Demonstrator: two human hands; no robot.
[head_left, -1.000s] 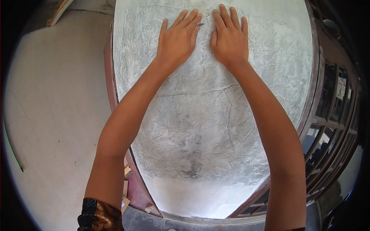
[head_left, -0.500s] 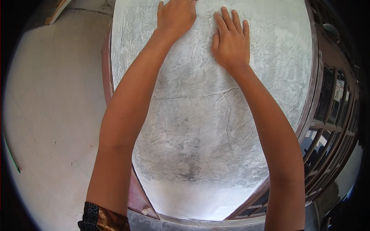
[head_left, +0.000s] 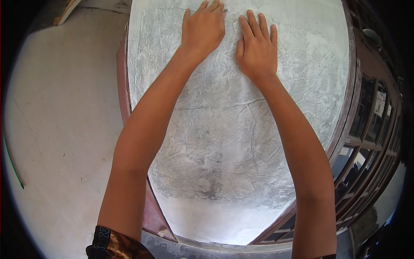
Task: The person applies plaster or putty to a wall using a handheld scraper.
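My left hand (head_left: 203, 29) lies palm-down against the rough grey-white plastered wall (head_left: 211, 142), near the top of the view. Its fingers are bent forward, and a small dark edge shows beside the index finger; what it belongs to is mostly hidden under the hand. To its right, my right hand (head_left: 257, 52) rests flat on the same wall with its fingers stretched out and slightly apart, holding nothing. Wrinkled ridges and fine cracks mark the wall around both hands, with darker smudges lower down.
A reddish-brown frame (head_left: 122, 82) borders the panel on the left, beside a smooth pale wall (head_left: 64, 108). On the right stands a brown wooden window frame (head_left: 355, 142) with glass panes. Grey floor tiles (head_left: 159, 246) show at the bottom.
My left hand has slid down and slightly right along the wall, the small dark edge moving with it. My right hand stays at almost the same spot.
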